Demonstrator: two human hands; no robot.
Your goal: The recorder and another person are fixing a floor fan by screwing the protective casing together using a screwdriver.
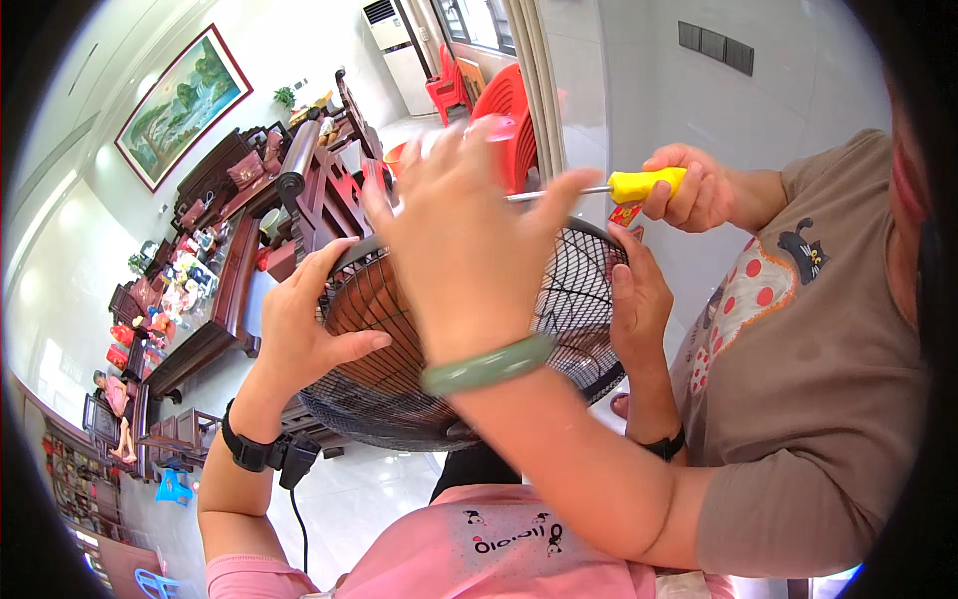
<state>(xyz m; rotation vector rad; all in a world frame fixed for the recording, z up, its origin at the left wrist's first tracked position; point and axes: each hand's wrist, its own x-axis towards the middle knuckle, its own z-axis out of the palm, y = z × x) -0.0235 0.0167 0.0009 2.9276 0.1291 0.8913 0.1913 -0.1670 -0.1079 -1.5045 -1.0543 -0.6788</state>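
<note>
My left hand [315,321], above a black wrist device, grips the left rim of a black wire fan grille [559,309], thumb stretched along the mesh. My right hand [642,304] holds the grille's right rim. A co-worker's bare hand [464,255], blurred and wearing a green bangle [487,364], reaches across the middle of the grille and hides part of it. The co-worker's other hand [704,200] grips the yellow handle [644,185] of a screwdriver, its shaft reaching left above the grille and partly hidden by the blurred hand.
The co-worker [808,329] stands close on the right. To the left are a dark wooden table [215,319] with many items, carved seats and a seated person [118,399]. Red plastic chairs [504,105] are at the back, a blue stool [174,486] at lower left.
</note>
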